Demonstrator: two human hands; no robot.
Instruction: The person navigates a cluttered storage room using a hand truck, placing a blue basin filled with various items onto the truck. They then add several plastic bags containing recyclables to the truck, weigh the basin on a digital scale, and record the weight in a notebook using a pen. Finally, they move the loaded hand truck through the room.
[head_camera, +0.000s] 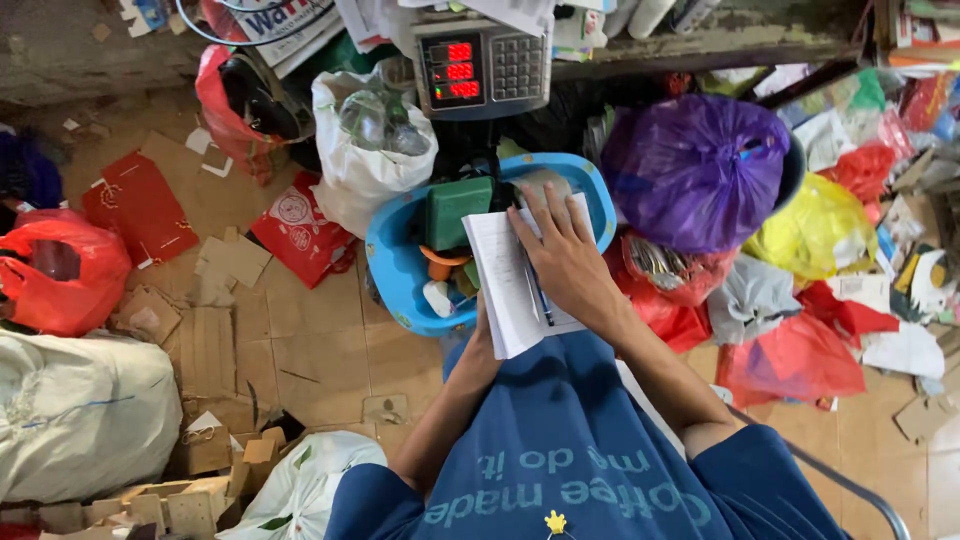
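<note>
Bags crowd the floor: a white sack (85, 415), a purple bag (695, 170), a red bag (60, 275). A blue basin (395, 265) of scrap stands under a lit scale (480, 65). Over the basin's rim lies a notebook (505, 285), propped from below by the left hand (480, 345), whose fingers I cannot see. The right hand (565, 255) lies flat on it, fingers spread, pen (540, 295) beneath; the page looks unfinished.

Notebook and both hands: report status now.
Right hand flat on the open notebook, pen under it. Left hand supports notebook from below, mostly hidden. Blue basin beneath; nothing blocking.
</note>
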